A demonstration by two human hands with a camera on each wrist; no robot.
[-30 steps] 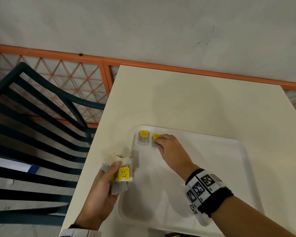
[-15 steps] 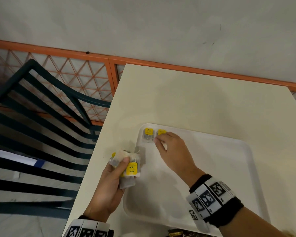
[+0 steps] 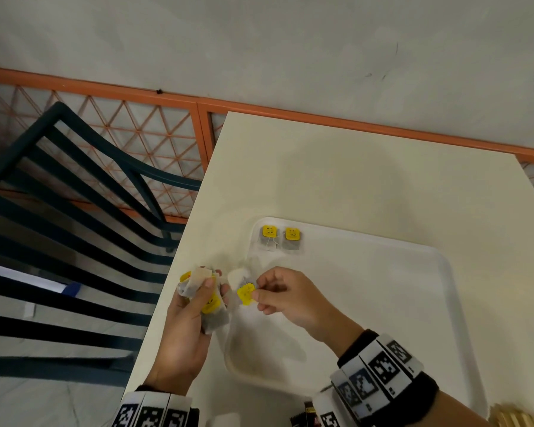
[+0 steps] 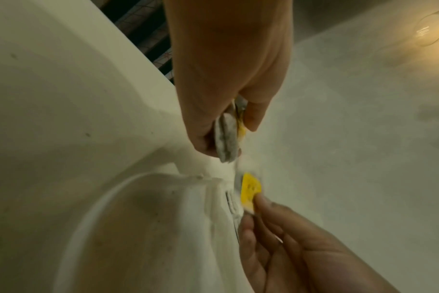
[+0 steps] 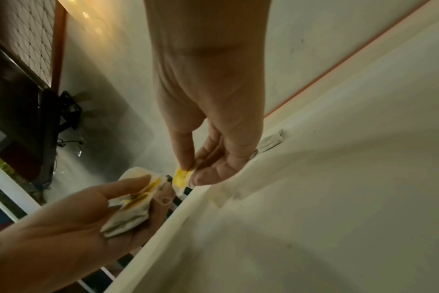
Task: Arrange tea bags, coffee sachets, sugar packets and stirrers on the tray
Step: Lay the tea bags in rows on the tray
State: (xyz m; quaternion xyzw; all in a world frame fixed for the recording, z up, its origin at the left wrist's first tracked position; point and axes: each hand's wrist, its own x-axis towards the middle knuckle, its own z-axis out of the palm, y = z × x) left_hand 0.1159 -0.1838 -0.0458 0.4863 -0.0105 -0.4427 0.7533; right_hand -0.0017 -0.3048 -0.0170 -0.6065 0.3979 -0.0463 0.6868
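Two tea bags with yellow tags (image 3: 269, 238) (image 3: 292, 240) lie side by side in the far left corner of the white tray (image 3: 383, 303). My left hand (image 3: 215, 288) hovers over the table just left of the tray and grips a bundle of tea bags (image 3: 211, 315). Close beside it, over the tray's left rim, my right hand (image 3: 257, 289) pinches one tea bag by its yellow tag (image 3: 245, 294). The left wrist view shows the bundle (image 4: 227, 142) between thumb and fingers. The pinched tag (image 5: 180, 177) shows in the right wrist view.
The cream table (image 3: 352, 180) stands against an orange railing (image 3: 352, 124), with a dark green chair (image 3: 74, 211) at its left. Dark sachets (image 3: 305, 417) and wooden stirrers (image 3: 518, 417) show at the near edge of the head view.
My right hand left the second tea bag in the tray's far left corner, drew back to my left hand and took hold of another tea bag by its tag.
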